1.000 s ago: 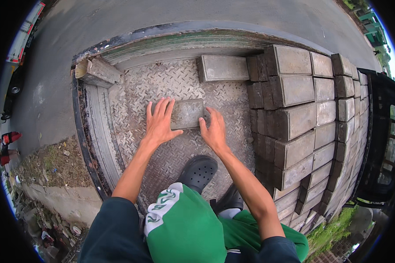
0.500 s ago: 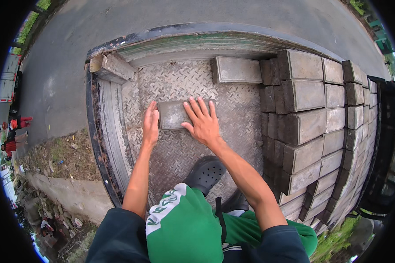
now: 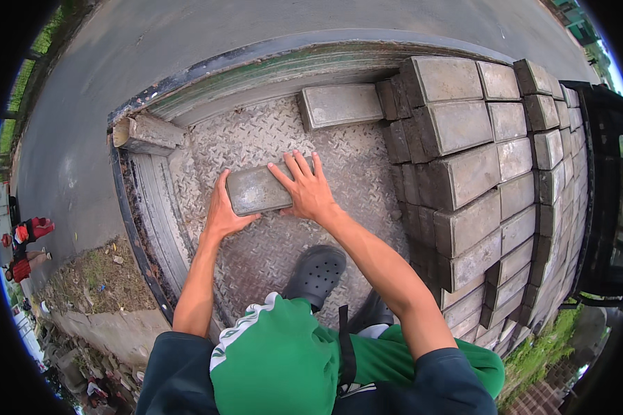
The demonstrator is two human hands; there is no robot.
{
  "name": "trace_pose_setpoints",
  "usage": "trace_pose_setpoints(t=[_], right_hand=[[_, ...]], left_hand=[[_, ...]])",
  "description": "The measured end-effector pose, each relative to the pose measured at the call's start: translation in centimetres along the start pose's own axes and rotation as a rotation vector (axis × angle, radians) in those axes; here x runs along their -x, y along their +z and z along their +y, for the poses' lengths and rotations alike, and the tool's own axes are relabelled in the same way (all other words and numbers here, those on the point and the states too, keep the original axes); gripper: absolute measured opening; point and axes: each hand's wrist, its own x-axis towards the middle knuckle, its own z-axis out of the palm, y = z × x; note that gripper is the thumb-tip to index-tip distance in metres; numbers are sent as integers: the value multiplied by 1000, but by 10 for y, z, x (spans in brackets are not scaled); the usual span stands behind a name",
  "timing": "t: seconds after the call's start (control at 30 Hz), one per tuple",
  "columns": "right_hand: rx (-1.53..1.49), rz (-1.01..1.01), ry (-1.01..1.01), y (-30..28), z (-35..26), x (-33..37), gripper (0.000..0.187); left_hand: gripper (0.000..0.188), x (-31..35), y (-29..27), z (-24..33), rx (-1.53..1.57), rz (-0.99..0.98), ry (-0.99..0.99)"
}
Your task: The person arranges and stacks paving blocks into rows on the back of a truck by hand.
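Observation:
A grey concrete paving block (image 3: 256, 189) lies flat on the checker-plate truck bed (image 3: 270, 131). My left hand (image 3: 223, 211) presses against its left end with the fingers wrapped at the edge. My right hand (image 3: 307, 188) lies spread flat on top of its right end. Both arms reach forward from the lower edge. My foot in a dark clog (image 3: 316, 274) stands on the bed just behind the block.
A tall stack of grey blocks (image 3: 477, 173) fills the right side of the bed. One loose block (image 3: 340, 105) lies at the far end. A broken chunk (image 3: 145, 133) sits at the bed's left corner. Road lies beyond; dirt and grass are at the lower left.
The block has slid leftward along the bed toward the tail edge. My left hand moved from its top to its left end, and my right hand stays flat on top.

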Motion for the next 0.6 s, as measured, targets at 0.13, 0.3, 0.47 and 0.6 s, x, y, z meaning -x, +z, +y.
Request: trace_pose_setpoints(t=[0.13, 0.3, 0.47, 0.6], right_hand=[[6, 14, -45, -5, 4, -2, 125], [-199, 10, 9, -5, 8, 25, 124], [-403, 81, 64, -5, 25, 63, 121], [-574, 76, 40, -12, 47, 82, 121]], left_hand=[[130, 4, -3, 7, -130, 16, 105], [127, 9, -11, 23, -119, 3, 224], [126, 5, -10, 53, -81, -198, 145], [127, 9, -5, 74, -64, -210, 192]])
